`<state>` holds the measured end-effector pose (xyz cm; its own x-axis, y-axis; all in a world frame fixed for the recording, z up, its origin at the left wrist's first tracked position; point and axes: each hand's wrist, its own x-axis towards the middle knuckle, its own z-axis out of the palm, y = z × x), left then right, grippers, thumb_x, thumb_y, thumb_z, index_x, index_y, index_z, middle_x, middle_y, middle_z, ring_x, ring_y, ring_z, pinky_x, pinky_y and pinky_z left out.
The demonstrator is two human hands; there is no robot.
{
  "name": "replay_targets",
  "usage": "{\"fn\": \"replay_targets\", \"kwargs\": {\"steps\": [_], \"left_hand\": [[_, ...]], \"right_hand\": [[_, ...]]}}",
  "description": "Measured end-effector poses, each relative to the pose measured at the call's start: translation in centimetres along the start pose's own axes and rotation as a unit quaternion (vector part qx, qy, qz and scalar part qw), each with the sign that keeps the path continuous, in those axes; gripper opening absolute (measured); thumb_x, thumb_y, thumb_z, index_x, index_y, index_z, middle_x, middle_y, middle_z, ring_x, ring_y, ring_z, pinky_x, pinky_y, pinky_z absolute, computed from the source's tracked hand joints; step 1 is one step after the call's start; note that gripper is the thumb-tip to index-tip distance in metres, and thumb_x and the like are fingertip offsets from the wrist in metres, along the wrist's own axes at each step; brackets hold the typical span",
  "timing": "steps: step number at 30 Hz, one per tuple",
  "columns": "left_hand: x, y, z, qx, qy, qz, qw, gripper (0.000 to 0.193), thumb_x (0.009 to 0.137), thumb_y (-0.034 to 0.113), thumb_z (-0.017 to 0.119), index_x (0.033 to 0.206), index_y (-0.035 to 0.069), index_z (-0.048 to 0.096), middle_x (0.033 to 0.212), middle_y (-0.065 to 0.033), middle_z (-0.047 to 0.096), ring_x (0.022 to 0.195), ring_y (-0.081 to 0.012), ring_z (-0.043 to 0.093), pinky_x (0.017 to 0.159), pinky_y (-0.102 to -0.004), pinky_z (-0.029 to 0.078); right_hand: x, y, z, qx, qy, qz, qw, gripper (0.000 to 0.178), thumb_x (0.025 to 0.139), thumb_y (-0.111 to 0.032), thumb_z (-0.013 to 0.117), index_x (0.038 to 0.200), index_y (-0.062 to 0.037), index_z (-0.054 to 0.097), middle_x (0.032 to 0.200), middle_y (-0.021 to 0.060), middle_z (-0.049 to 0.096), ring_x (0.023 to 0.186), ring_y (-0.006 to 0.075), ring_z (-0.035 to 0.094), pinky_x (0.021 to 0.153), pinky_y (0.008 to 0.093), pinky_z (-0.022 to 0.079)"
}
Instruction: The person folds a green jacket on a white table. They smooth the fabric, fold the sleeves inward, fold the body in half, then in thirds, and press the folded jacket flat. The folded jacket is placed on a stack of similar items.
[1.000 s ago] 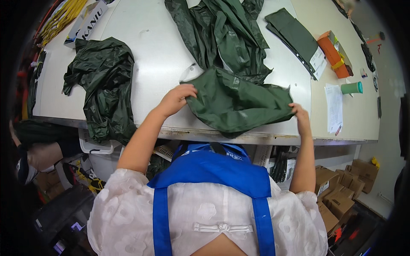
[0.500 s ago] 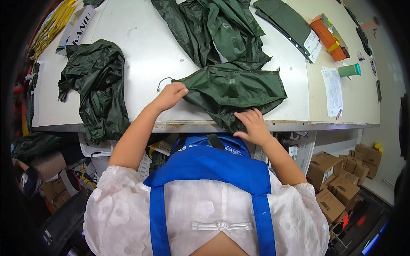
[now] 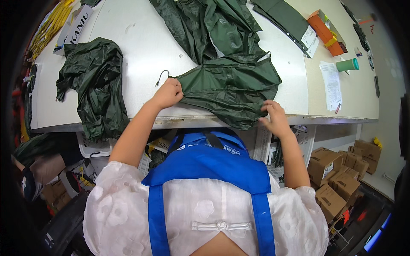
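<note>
A dark green raincoat lies on the table in front of me, its shiny fabric spread toward me and reaching to the front edge. At the left corner of its near part, my left hand pinches the fabric. A thin dark cord loops out beside those fingers onto the tabletop. My right hand is at the right near edge of the coat, thumb and fingers apart. Its fingertips meet the cloth's edge, slightly blurred; whether they press on it is unclear.
Another crumpled dark green garment hangs over the table's front edge at left. Far right are a folded green garment, an orange box, a green cup and paper sheets. Cardboard boxes stand below right.
My right hand has moved right, from the coat's lower middle to its right near edge. The coat's near part has flattened and spread. My left hand keeps its hold at the corner.
</note>
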<state>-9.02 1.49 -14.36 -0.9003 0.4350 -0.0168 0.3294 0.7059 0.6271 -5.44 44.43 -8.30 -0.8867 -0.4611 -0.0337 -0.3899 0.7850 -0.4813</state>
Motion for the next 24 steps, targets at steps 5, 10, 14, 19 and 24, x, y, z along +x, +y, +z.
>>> {"fn": "replay_targets", "kwargs": {"steps": [5,10,14,19,24], "left_hand": [[-1.5,0.5,1.6,0.001,0.098,-0.113,0.989,0.016,0.074,0.012,0.064,0.064,0.000,0.063,0.110,-0.0131,0.055,0.104,-0.0333,0.048,0.089,-0.0410,0.043],[-3.2,1.3,3.6,-0.009,0.216,-0.164,0.963,0.013,0.075,0.008,0.069,0.085,0.002,0.063,0.123,-0.0183,0.045,0.107,-0.0328,0.048,0.090,-0.0418,0.044],[-4.1,5.7,5.4,-0.548,0.349,-0.357,0.671,0.079,0.076,-0.001,0.070,0.135,0.006,0.019,0.126,-0.0200,0.043,0.096,-0.0214,0.053,0.078,-0.0359,0.050],[-1.7,7.2,4.0,-0.616,0.264,-0.355,0.652,0.062,0.080,-0.001,0.064,0.133,0.004,0.030,0.106,-0.0135,0.058,0.085,-0.0194,0.058,0.076,-0.0353,0.050],[2.2,12.8,2.7,-0.210,0.147,0.028,0.966,0.057,0.079,0.001,0.061,0.133,0.001,0.042,0.114,-0.0152,0.058,0.094,-0.0222,0.060,0.079,-0.0322,0.049]], "right_hand": [[0.9,-5.7,3.4,-0.017,-0.038,-0.103,0.994,0.050,0.065,-0.024,0.077,0.109,-0.0087,0.058,0.111,0.0099,0.057,0.110,0.0303,0.051,0.097,0.0443,0.037],[-0.1,-5.4,4.3,0.049,-0.213,-0.089,0.972,0.019,0.078,-0.016,0.066,0.095,-0.0097,0.066,0.102,0.0082,0.060,0.105,0.0282,0.053,0.101,0.0466,0.034],[2.9,-6.9,6.2,0.195,-0.001,-0.031,0.980,0.036,0.081,-0.023,0.065,0.115,-0.0111,0.061,0.118,0.0115,0.054,0.112,0.0315,0.049,0.101,0.0455,0.034],[3.4,-7.5,10.0,-0.079,-0.086,-0.006,0.993,0.092,0.067,-0.061,0.069,0.144,-0.0251,0.033,0.153,0.0104,0.017,0.140,0.0396,0.008,0.105,0.0678,0.006],[2.9,-7.6,10.1,-0.051,-0.093,-0.035,0.994,0.080,0.072,-0.056,0.066,0.139,-0.0182,0.040,0.148,0.0132,0.028,0.139,0.0381,0.016,0.108,0.0613,0.010]]}}
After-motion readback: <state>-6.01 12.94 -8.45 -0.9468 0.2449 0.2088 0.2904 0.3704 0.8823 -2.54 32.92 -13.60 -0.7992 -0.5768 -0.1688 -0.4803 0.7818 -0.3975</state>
